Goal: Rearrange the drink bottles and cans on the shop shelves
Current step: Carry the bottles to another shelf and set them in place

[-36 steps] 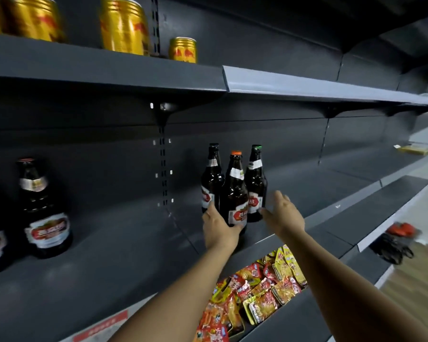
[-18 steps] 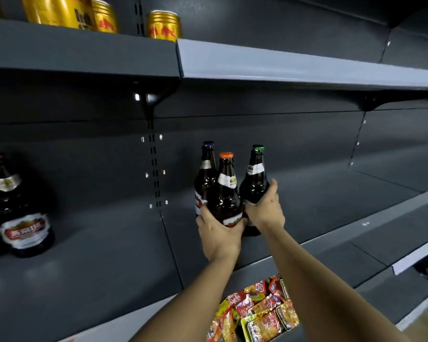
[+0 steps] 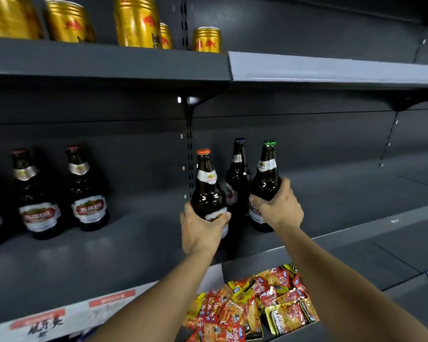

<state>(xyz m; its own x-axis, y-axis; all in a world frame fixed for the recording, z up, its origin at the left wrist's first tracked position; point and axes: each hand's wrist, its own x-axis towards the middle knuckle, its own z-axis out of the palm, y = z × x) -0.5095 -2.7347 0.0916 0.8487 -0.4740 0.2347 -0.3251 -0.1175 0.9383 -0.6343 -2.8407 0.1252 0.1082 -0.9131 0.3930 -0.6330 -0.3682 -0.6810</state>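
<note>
- The left hand [image 3: 200, 229] grips the orange-capped bottle [image 3: 208, 193] round its lower body, upright, at the front of the middle shelf [image 3: 124, 245]
- The right hand [image 3: 278, 207] grips the green-capped bottle [image 3: 266, 178] round its middle, upright, just right of the first
- A purple-capped bottle [image 3: 238, 174] stands between and behind the two held ones, touched by neither hand
- Further left on the same shelf stand two labelled bottles [image 3: 59, 193] side by side, well apart from the hands
- Gold cans [image 3: 136, 21] line the top shelf [image 3: 104, 61]
- Below the arms lies a heap of red and yellow snack packets [image 3: 252, 309]
</note>
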